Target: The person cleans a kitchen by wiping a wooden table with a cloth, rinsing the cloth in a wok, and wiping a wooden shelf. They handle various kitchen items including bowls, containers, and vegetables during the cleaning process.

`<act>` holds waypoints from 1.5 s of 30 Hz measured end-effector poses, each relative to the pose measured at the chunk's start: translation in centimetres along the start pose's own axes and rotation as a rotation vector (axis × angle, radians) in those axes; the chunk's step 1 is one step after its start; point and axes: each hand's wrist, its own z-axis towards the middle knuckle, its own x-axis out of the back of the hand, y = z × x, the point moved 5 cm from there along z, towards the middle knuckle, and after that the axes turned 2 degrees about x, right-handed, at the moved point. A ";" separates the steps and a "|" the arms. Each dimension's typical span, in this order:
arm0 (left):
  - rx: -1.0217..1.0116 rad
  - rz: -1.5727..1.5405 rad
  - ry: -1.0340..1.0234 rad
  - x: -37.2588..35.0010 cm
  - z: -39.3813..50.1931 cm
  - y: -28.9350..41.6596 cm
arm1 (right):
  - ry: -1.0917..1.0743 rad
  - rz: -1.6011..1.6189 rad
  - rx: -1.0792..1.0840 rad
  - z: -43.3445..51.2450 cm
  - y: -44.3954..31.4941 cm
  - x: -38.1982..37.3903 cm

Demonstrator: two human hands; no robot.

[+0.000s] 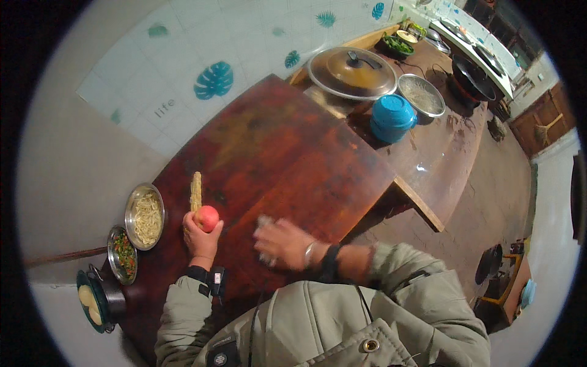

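Note:
My left hand [200,243] is closed around a red apple [208,219]. A pale corn cob [196,190] sticks out beyond the same fingers, its lower end hidden by the hand and the apple. Blurred by motion, my right hand [286,245] presses on a crumpled greyish-white cloth [266,222] on the dark red wooden table [293,179]. Most of the cloth is covered by the palm and fingers.
At the left edge stand a steel bowl of noodles [146,218], a dish of chopped vegetables [124,257] and a dark pot [112,300]. Beyond the table, a lower counter bears a large lidded pan [352,73], stacked blue bowls [393,118], a strainer [422,95] and a black wok [473,78].

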 end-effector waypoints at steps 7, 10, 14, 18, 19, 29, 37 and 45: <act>-0.039 0.042 -0.022 0.3 0.0 0.2 | 0.245 -0.565 -0.600 -9.1 18.8 9.2; -0.038 -0.029 -0.099 0.1 0.4 -0.2 | 0.414 -0.694 -0.751 -10.0 20.9 9.4; -0.026 -0.104 -0.163 0.2 0.7 -0.7 | 0.321 -0.556 -0.665 -2.5 18.3 5.4; -0.024 -0.203 -0.125 1.3 -0.2 -1.4 | 0.156 -0.350 -0.270 7.9 9.1 -0.8; -0.006 -0.215 -0.144 1.3 -0.6 -1.6 | 0.184 -0.241 -0.123 9.1 5.7 -2.3; 0.063 -0.123 -0.162 2.1 -1.6 -2.8 | -0.021 -0.174 -0.028 -4.6 0.2 -2.6; 0.116 -0.056 -0.119 2.3 -2.6 -2.5 | 0.333 -0.606 -0.670 -15.5 17.6 9.6; -0.053 0.015 -0.191 3.2 -2.8 0.2 | 0.797 -0.224 -1.122 -20.6 20.1 8.8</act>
